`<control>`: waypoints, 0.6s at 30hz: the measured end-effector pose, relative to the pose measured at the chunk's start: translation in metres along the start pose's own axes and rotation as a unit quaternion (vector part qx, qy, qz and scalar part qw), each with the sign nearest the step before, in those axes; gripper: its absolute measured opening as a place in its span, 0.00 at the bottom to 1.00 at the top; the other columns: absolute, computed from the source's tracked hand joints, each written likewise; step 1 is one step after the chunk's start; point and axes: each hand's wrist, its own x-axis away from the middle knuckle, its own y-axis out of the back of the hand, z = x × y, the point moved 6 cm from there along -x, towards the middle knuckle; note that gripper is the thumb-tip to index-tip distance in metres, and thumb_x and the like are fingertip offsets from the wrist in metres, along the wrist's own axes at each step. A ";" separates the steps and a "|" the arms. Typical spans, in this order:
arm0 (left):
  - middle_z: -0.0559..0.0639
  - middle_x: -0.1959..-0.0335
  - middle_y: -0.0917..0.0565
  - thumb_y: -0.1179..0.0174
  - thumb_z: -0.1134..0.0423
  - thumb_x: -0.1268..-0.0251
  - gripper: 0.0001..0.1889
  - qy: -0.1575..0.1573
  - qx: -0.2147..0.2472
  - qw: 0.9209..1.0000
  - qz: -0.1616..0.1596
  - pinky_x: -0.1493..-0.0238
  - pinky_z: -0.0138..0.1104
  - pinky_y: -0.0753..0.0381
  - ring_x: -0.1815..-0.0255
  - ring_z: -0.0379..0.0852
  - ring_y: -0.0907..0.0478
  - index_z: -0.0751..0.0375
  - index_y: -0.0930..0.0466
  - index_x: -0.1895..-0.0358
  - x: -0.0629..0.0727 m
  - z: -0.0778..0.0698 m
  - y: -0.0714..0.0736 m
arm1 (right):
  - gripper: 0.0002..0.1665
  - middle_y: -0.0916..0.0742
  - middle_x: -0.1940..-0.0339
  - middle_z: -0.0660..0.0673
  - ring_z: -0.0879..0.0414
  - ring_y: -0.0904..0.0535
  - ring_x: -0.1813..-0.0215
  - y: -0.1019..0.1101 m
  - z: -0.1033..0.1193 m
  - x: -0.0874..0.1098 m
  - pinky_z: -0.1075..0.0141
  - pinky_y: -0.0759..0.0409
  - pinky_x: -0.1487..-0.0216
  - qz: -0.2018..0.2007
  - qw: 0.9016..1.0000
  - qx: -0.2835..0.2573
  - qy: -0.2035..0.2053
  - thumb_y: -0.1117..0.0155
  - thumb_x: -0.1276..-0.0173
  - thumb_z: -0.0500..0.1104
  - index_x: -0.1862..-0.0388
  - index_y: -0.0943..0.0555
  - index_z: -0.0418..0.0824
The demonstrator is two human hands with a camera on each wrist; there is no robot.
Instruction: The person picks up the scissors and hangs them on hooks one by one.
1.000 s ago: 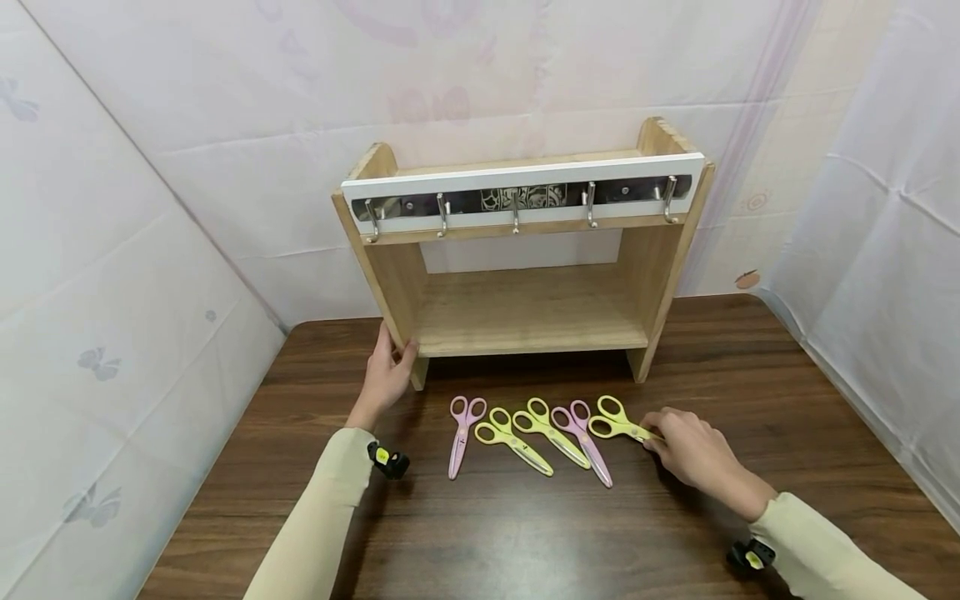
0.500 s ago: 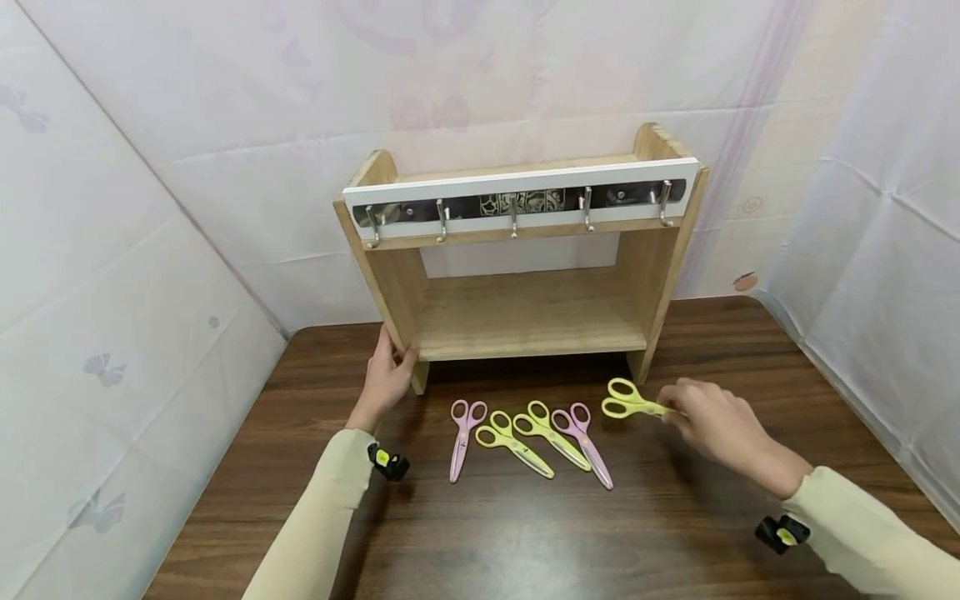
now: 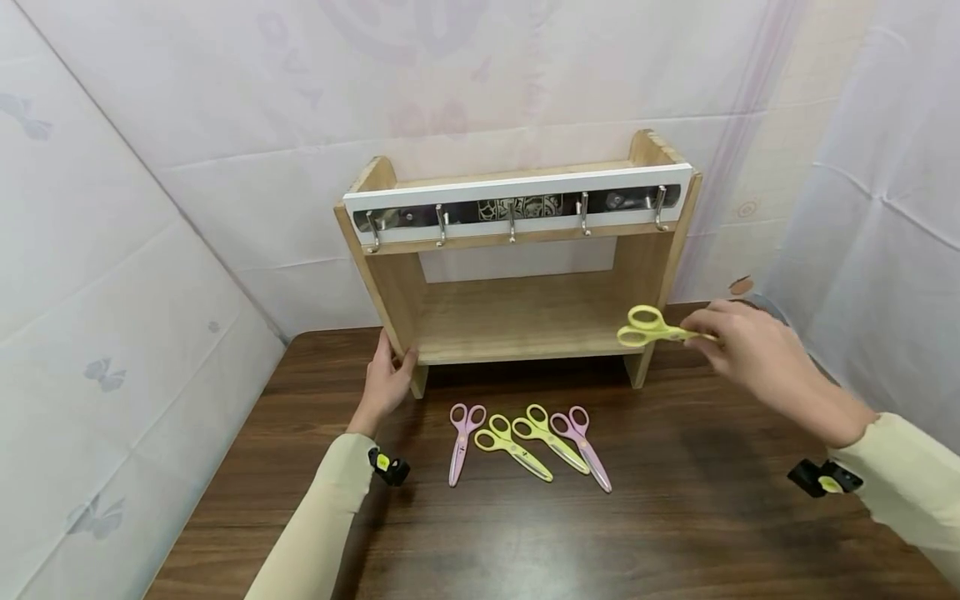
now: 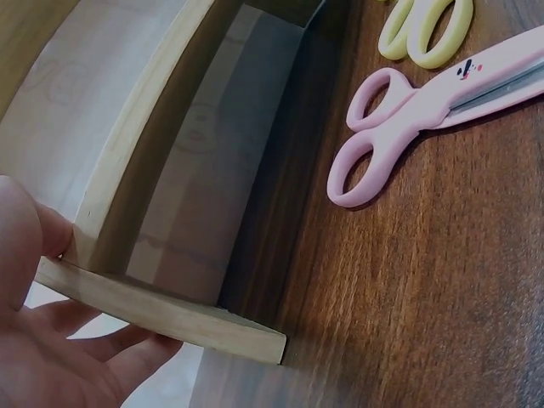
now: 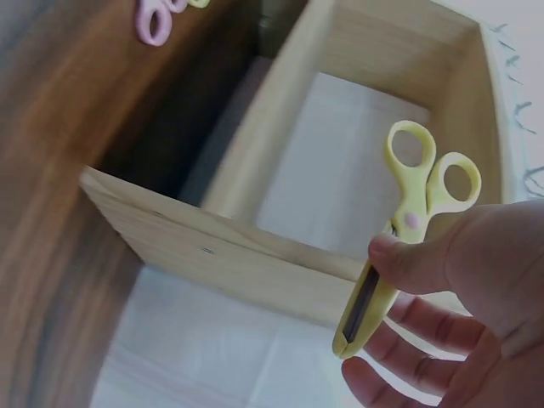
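My right hand (image 3: 765,358) pinches yellow scissors (image 5: 412,191) by the blade end, with the handle loops pointing left. It holds them in the air by the right side of a wooden shelf rack (image 3: 517,312). My left hand (image 3: 384,383) grips the lower edge of the rack's left side panel, thumb in front and fingers on the outer face. On the table in front of the rack lie pink scissors (image 3: 460,442), two yellow pairs, the left one (image 3: 513,447) and the right one (image 3: 552,437), and another pink pair (image 3: 583,446).
A white rail (image 3: 517,202) with several metal hooks runs across the rack's upper front. The rack stands at the back of the dark wooden table (image 3: 525,542). White patterned cloth (image 3: 187,250) hangs behind and on both sides.
My right hand has lifted the yellow scissors off the table and carried them up and to the right. The left hand keeps its grip; the other scissors have not moved.
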 end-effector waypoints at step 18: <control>0.71 0.31 0.29 0.49 0.62 0.18 0.28 -0.011 -0.009 1.000 -0.006 0.47 0.59 0.17 0.34 0.69 0.25 0.53 0.44 0.22 0.000 0.002 0.000 | 0.11 0.12 0.70 0.45 0.80 0.27 0.68 0.049 0.002 -0.031 0.86 0.27 0.66 -0.149 0.986 -0.066 0.020 0.22 0.45 0.26 0.63 0.11 0.35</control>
